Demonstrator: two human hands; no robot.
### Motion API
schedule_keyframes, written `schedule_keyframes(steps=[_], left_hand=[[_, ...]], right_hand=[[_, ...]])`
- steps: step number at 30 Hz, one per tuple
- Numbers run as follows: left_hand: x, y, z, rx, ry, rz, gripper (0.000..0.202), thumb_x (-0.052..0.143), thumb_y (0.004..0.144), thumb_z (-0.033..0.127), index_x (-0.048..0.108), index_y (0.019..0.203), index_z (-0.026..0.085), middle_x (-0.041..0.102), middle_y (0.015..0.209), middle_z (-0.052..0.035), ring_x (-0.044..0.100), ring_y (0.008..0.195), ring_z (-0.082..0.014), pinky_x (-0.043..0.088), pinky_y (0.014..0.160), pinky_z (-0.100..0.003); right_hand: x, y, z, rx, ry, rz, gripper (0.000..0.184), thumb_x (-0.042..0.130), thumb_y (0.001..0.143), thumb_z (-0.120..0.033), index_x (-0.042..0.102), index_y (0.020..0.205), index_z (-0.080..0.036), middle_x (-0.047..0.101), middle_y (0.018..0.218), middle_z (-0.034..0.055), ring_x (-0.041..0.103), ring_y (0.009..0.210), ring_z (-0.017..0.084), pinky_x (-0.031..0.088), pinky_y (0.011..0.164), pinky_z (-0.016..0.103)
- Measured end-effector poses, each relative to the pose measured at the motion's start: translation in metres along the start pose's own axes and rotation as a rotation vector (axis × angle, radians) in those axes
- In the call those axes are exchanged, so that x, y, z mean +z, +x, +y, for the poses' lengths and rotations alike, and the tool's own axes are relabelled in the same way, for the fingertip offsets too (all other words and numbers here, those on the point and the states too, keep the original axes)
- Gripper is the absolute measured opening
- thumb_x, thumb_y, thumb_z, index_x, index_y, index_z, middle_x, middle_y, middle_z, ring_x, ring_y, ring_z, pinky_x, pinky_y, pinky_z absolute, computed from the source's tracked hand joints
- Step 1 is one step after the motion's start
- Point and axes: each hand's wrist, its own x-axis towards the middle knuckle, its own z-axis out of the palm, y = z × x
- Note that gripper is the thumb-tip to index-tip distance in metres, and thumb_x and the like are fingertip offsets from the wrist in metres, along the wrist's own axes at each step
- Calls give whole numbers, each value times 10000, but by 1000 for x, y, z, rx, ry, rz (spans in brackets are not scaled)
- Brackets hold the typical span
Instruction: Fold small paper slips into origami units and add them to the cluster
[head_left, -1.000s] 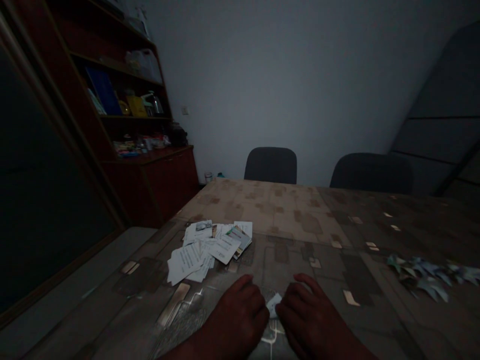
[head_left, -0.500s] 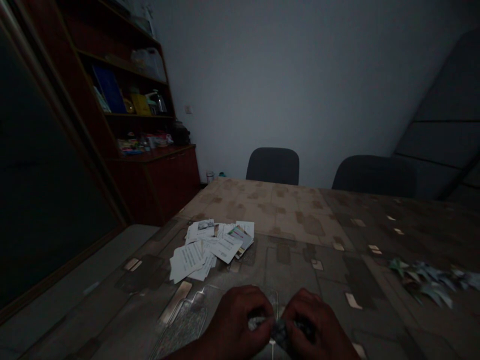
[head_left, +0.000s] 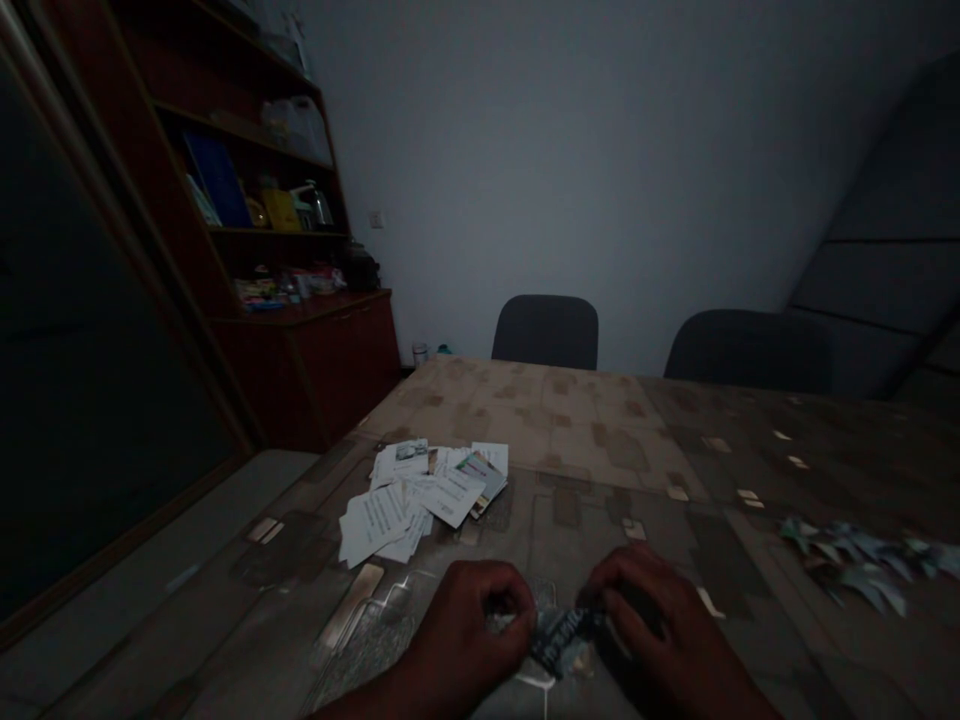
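Observation:
A small folded piece of printed paper, dark with pale lettering, is stretched between my two hands near the front of the table. Its left end is pinched by my left hand, thumb and forefinger curled into a ring. My right hand grips the opposite end, with the fingers bent over it. Dim light and some blur hide the paper's exact folds. Beyond my left hand lies a loose, overlapping pile of printed cards, mostly white with text and a few with pictures.
Several folded paper pieces lie heaped on the table's right side. A patterned cloth covers the table. Two grey chairs stand along the far edge, before a plain wall. A dark red cabinet with filled shelves rises at the left.
My hands have moved apart, the right one shifting right and slightly up. More of the printed paper now shows between them. The card pile and folded heap have stayed put.

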Motion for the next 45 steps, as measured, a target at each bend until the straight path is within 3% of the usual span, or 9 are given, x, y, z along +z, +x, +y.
schedule_keyframes(steps=[3, 7, 14, 24, 26, 29, 33, 36, 45], left_hand=[[2, -3, -2, 116, 64, -9, 151, 564, 659, 51, 679, 633, 146, 647, 617, -1, 570, 593, -126, 403, 606, -210], [-1, -4, -2, 197, 133, -39, 167, 566, 639, 47, 694, 662, 151, 663, 636, -18, 588, 605, -140, 385, 599, -219], [-9, 4, 8, -128, -31, -38, 139, 538, 631, 91, 668, 605, 131, 640, 600, -23, 577, 614, -159, 404, 586, -231], [-19, 15, 1, -305, -448, -50, 123, 605, 675, 226, 586, 578, 153, 600, 537, 0, 521, 515, -120, 384, 542, -231], [-18, 12, 1, -331, -525, -173, 254, 633, 740, 342, 630, 597, 132, 632, 545, -27, 556, 514, -126, 414, 570, -243], [-13, 4, 2, -348, -665, -392, 455, 604, 808, 524, 731, 738, 94, 719, 687, -102, 642, 604, -158, 448, 618, -258], [-9, -1, 9, -345, -819, -422, 450, 783, 675, 488, 774, 890, 93, 750, 841, -120, 671, 724, -172, 467, 690, -253], [-7, -1, 15, -331, -855, -344, 438, 857, 594, 444, 781, 839, 90, 746, 786, -103, 664, 721, -171, 469, 707, -250], [-1, -7, 7, -319, -815, -238, 480, 780, 721, 497, 763, 956, 79, 751, 750, -107, 659, 667, -150, 476, 669, -246]], right_hand=[[9, -1, -8, -59, 1, -84, 110, 558, 839, -212, 632, 758, -210, 648, 748, 20, 604, 777, 205, 440, 739, 330], [13, -1, -13, -40, 86, -117, 187, 551, 857, -259, 610, 690, -200, 620, 700, 20, 588, 741, 198, 417, 701, 315], [11, -1, 1, 245, 375, -143, 340, 566, 820, -469, 577, 630, -188, 530, 632, -1, 497, 618, 165, 366, 564, 265], [8, -3, 9, 394, 553, -106, 347, 612, 827, -466, 585, 638, -177, 570, 602, -7, 509, 589, 154, 363, 554, 259], [5, -3, 7, 279, 410, -13, 316, 594, 869, -421, 604, 656, -188, 609, 652, 5, 563, 641, 175, 405, 600, 278], [-1, -3, 1, -85, 117, 168, 184, 610, 900, -301, 645, 745, -210, 658, 736, 13, 611, 729, 192, 431, 680, 306], [-7, -6, -9, -524, -201, 264, 135, 576, 941, -242, 671, 848, -219, 678, 704, 11, 581, 651, 178, 389, 678, 336], [-5, -10, -13, -624, -342, 366, 275, 473, 1010, -259, 695, 853, -219, 714, 681, 12, 588, 639, 171, 380, 744, 369], [1, -14, -10, -730, -453, 435, 316, 456, 1024, -213, 717, 846, -236, 762, 675, -16, 615, 636, 152, 384, 796, 367]])
